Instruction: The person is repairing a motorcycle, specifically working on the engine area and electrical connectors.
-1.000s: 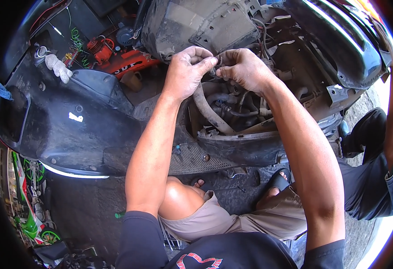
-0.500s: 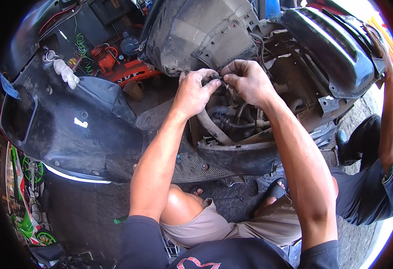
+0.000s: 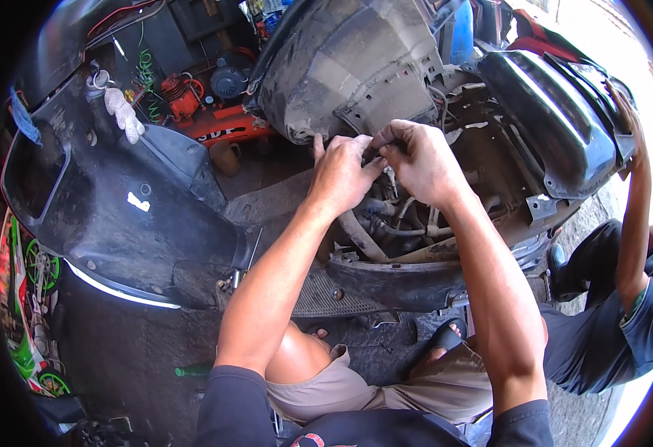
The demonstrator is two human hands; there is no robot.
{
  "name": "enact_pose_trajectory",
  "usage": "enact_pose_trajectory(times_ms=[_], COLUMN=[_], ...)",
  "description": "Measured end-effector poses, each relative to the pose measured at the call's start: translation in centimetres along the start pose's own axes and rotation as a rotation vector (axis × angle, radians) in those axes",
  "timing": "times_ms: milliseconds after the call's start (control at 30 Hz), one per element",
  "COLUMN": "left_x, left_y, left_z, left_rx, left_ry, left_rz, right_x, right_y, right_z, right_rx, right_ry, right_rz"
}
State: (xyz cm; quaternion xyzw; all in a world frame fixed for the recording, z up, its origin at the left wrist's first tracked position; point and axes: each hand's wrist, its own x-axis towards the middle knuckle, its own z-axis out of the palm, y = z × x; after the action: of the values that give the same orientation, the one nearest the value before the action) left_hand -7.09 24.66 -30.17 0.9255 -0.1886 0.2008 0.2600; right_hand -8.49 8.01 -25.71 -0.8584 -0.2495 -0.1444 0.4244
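My left hand [image 3: 341, 173] and my right hand [image 3: 425, 160] meet in front of the lower edge of a dusty grey under-seat bucket [image 3: 375, 67], which is tilted up on a scooter. Both are closed, fingertips pinched together on a small dark piece that they mostly hide; I cannot make out its kind. Just below them lies the open engine bay, with a thick grey hose [image 3: 361, 237], thinner tubes and wires. A ribbed footboard [image 3: 315, 287] passes beneath my left forearm.
Dark front bodywork [image 3: 140, 231] fills the left. A black rear panel [image 3: 546, 123] sits at right, with another person's hand [image 3: 628, 123] on its far end. Behind stands a red air compressor [image 3: 222, 127]. A screwdriver [image 3: 255, 247] rests beside my left forearm.
The whole view has shifted slightly, so the scooter and both hands appear lower. My fingers stay pinched together by the bucket edge. The screwdriver shows now beside my left forearm.
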Motion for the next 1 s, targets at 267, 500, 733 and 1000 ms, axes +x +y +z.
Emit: enact_pose_trajectory(times_ms=[267, 500, 733, 1000], left_x=[0.2, 0.9, 1.0, 0.1], left_y=[0.5, 0.8, 0.0, 0.5], left_z=[-0.7, -1.1, -0.8, -1.0], left_rx=[0.010, -0.028, -0.233, -0.360], left_ry=[-0.040, -0.134, -0.150, -0.125], left_rz=[0.017, -0.020, -0.100, -0.015], right_x=[1.5, 3.0, 3.6, 5.0], right_y=[-1.7, -3.0, -2.7, -16.9], right_z=[-1.0, -1.7, -1.1, -9.9], right_rx=[-0.150, -0.223, -0.179, 0.096], right_ry=[-0.057, -0.083, 0.001, 0.485], right_rz=[-0.061, -0.108, -0.145, -0.088])
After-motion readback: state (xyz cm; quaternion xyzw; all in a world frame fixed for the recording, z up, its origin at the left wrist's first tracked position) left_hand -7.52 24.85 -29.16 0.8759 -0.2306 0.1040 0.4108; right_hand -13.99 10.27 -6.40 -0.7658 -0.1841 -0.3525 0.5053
